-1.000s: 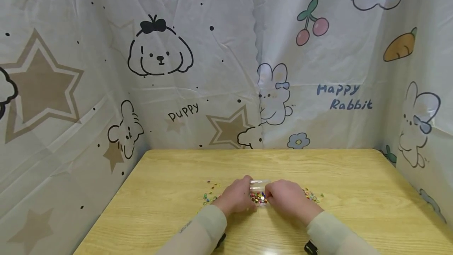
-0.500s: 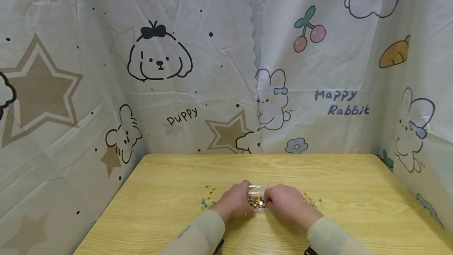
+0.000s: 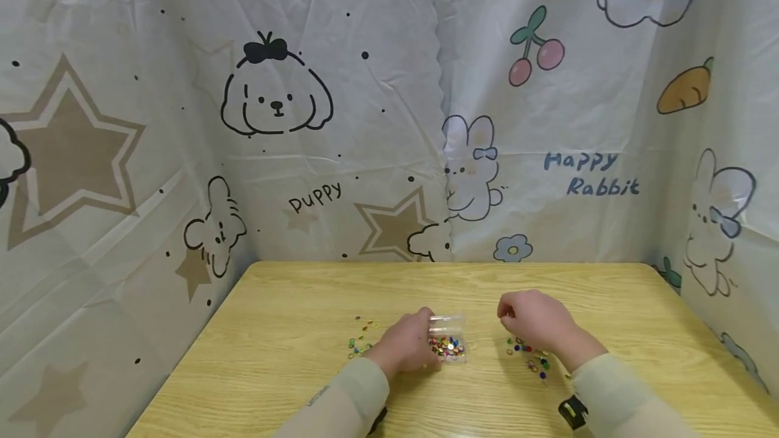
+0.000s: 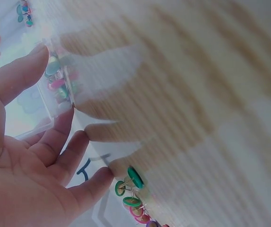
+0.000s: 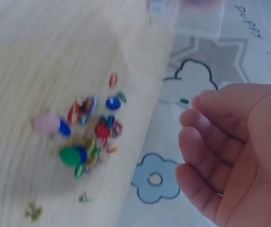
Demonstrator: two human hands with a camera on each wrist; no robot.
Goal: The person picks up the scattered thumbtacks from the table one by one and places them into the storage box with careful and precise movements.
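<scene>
A clear plastic box point(image 3: 447, 323) with its lid raised stands mid-table, coloured thumbtacks point(image 3: 449, 347) lying inside. My left hand point(image 3: 406, 343) grips its left side; in the left wrist view the thumb lies at the box's rim, and the other fingertips reach the tabletop. To the right, my right hand point(image 3: 538, 320) hovers above a loose pile of thumbtacks point(image 3: 535, 360). Its fingers point(image 5: 192, 142) are loosely bent with nothing visible between them, and the pile point(image 5: 95, 130) lies apart from them in the right wrist view.
More thumbtacks point(image 3: 359, 343) are scattered left of the box, beside my left hand. The wooden table point(image 3: 292, 296) is bounded at the back and sides by a printed curtain point(image 3: 389, 120). A dark wrist device point(image 3: 573, 412) shows below my right sleeve.
My right hand has moved from the box's right side to above the right-hand thumbtack pile, uncovering the box's right end. My left hand has kept its grip on the box.
</scene>
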